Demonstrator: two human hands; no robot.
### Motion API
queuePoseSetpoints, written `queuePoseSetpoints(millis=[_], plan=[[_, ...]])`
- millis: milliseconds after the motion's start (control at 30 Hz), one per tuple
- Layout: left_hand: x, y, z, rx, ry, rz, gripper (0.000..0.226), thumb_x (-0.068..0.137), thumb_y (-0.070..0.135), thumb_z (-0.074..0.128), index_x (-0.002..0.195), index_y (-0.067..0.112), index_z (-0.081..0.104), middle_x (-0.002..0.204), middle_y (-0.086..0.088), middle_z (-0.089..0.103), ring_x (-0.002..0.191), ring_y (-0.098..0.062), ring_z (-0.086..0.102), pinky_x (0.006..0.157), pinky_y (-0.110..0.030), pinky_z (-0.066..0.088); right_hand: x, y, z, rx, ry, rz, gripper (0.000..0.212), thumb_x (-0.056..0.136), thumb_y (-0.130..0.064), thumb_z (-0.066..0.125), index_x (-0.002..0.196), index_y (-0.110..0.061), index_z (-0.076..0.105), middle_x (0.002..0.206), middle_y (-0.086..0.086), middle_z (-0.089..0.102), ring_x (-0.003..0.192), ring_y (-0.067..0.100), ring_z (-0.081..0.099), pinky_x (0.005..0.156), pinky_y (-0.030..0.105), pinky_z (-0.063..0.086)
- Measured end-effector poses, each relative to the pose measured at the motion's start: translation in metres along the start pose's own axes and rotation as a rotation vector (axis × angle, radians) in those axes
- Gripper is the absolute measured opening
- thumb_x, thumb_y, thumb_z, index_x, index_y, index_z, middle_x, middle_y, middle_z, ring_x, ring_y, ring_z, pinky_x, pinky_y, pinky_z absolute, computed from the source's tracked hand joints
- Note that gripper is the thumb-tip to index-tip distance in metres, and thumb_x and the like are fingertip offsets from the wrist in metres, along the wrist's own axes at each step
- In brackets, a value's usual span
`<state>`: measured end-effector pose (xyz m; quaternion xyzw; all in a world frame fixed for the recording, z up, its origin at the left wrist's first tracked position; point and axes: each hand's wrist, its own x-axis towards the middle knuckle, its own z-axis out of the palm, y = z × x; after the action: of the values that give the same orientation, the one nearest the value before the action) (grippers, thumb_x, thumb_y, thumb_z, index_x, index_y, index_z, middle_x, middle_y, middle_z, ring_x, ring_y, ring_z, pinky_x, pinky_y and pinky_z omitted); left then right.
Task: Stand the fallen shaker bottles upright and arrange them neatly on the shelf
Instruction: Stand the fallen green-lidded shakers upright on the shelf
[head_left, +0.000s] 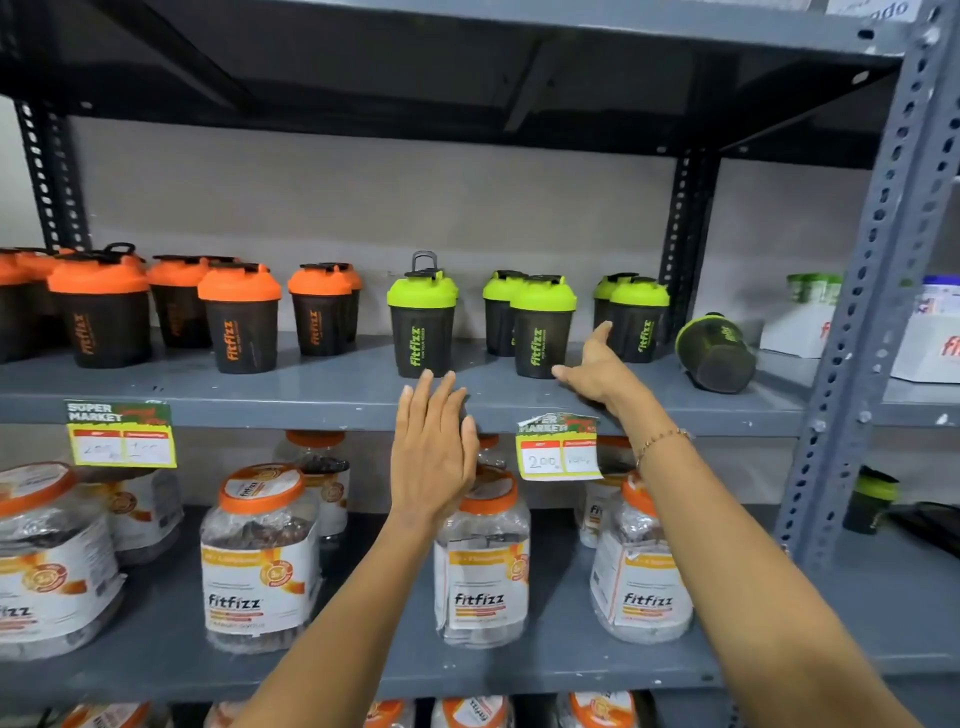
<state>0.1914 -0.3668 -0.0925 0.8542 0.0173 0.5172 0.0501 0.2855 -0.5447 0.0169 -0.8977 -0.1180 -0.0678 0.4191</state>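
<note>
One black shaker bottle with a green lid (716, 353) lies on its side at the right end of the grey shelf (322, 402). Upright green-lidded shakers (542, 327) stand left of it, and upright orange-lidded shakers (239, 319) fill the shelf's left half. My right hand (597, 369) is open over the shelf, fingers spread, between two upright green shakers and a hand's width left of the fallen one. Flat and open, my left hand (434, 447) hovers in front of the shelf edge, just below an upright green shaker (423, 325). Neither hand holds anything.
Price tags (560, 449) hang from the shelf edge. Large orange-lidded jars (260, 561) fill the shelf below. A perforated grey upright post (872, 291) stands right of the fallen bottle, with white boxes (802, 322) beyond it. Another shelf board hangs overhead.
</note>
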Motion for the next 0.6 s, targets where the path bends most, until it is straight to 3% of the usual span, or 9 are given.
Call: queuePoseSetpoints(millis=[67, 133, 200, 267, 367, 467, 600], plan=[[0.003, 0.024, 0.005, -0.036, -0.040, 0.033, 0.042, 0.094, 0.029, 0.035, 0.120, 0.010, 0.062, 0.129, -0.006, 0.060, 0.129, -0.026, 0.047, 0.117, -0.040, 0.018, -0.005, 0.017, -0.016, 0.125, 0.124, -0.042, 0.080, 0.095, -0.007, 0.052, 0.152, -0.004, -0.004, 0.147, 0.019, 0.042, 0.134, 0.030, 0.043, 0.108, 0.036, 0.038], [0.009, 0.051, 0.010, -0.103, -0.066, 0.061, 0.042, 0.094, 0.034, 0.035, 0.117, 0.013, 0.063, 0.122, -0.002, 0.063, 0.120, -0.023, 0.054, 0.115, -0.040, 0.021, -0.010, 0.033, -0.045, 0.185, 0.332, -0.086, 0.058, 0.093, 0.002, 0.045, 0.148, -0.001, 0.027, 0.125, 0.016, 0.056, 0.116, 0.028, 0.054, 0.093, 0.028, 0.045], [0.013, 0.067, 0.014, -0.149, -0.080, 0.107, 0.041, 0.093, 0.036, 0.039, 0.113, 0.013, 0.066, 0.115, -0.001, 0.066, 0.111, -0.021, 0.058, 0.112, -0.038, 0.025, -0.015, 0.042, -0.073, 0.105, 0.607, -0.142, 0.045, 0.088, 0.007, 0.042, 0.132, -0.002, 0.050, 0.123, 0.017, 0.061, 0.115, 0.032, 0.056, 0.097, 0.033, 0.043], [0.015, 0.079, 0.020, -0.149, -0.067, 0.152, 0.038, 0.090, 0.034, 0.045, 0.111, 0.010, 0.067, 0.110, -0.002, 0.067, 0.106, -0.022, 0.060, 0.110, -0.038, 0.029, -0.017, 0.057, -0.102, -0.010, 0.754, -0.148, 0.042, 0.086, 0.008, 0.040, 0.123, -0.001, 0.057, 0.125, 0.021, 0.059, 0.118, 0.036, 0.054, 0.101, 0.038, 0.040], [0.014, 0.071, 0.026, -0.040, -0.081, 0.191, 0.043, 0.091, 0.035, 0.044, 0.118, 0.008, 0.063, 0.117, -0.006, 0.065, 0.112, -0.027, 0.058, 0.111, -0.039, 0.028, -0.006, 0.081, -0.119, -0.105, 0.706, -0.002, 0.036, 0.095, -0.012, 0.039, 0.123, 0.007, 0.054, 0.131, 0.029, 0.047, 0.123, 0.043, 0.042, 0.105, 0.042, 0.034], [0.013, 0.059, 0.027, 0.110, -0.108, 0.190, 0.049, 0.094, 0.041, 0.037, 0.124, 0.010, 0.060, 0.123, -0.007, 0.061, 0.118, -0.029, 0.054, 0.111, -0.043, 0.027, 0.005, 0.102, -0.128, -0.059, 0.501, 0.227, 0.072, 0.094, -0.052, 0.034, 0.134, 0.007, 0.044, 0.141, 0.030, 0.041, 0.130, 0.043, 0.039, 0.109, 0.046, 0.034], [0.013, 0.054, 0.025, 0.128, -0.074, 0.156, 0.049, 0.099, 0.037, 0.023, 0.118, 0.009, 0.058, 0.117, -0.008, 0.062, 0.112, -0.028, 0.054, 0.109, -0.040, 0.026, 0.014, 0.110, -0.132, -0.023, 0.286, 0.218, 0.091, 0.084, -0.072, 0.036, 0.134, 0.003, 0.050, 0.141, 0.025, 0.047, 0.127, 0.039, 0.048, 0.107, 0.043, 0.040]])
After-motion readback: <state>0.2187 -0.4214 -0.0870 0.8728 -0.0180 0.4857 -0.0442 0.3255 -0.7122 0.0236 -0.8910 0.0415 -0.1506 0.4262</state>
